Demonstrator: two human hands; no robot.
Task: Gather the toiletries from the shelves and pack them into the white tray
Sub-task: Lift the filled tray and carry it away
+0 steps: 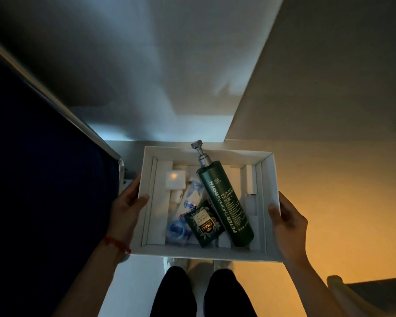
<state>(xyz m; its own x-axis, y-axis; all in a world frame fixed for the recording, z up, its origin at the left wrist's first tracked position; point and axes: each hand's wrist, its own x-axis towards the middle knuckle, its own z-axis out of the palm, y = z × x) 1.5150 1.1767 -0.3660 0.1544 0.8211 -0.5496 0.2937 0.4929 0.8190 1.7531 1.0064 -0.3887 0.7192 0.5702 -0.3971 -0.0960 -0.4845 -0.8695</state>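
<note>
I hold the white tray [269,179] in the air in front of me, above my legs. My left hand [126,207] grips its left wall and my right hand [286,220] grips its right wall. Inside lies a tall dark green pump shampoo bottle [224,202], slanted, its grey pump head over the far rim. Beside it rest a small dark green packet [204,225], a blue round item in clear wrap [176,229], a white tube [193,194] and a small white box [175,180].
A dark blue surface with a metal-edged frame [55,124] runs along the left. A pale wall or cabinet panel [318,88] rises on the right. The floor [272,289] below is lit orange. My dark trousers [201,294] show at the bottom. A rounded edge [343,291] sits at lower right.
</note>
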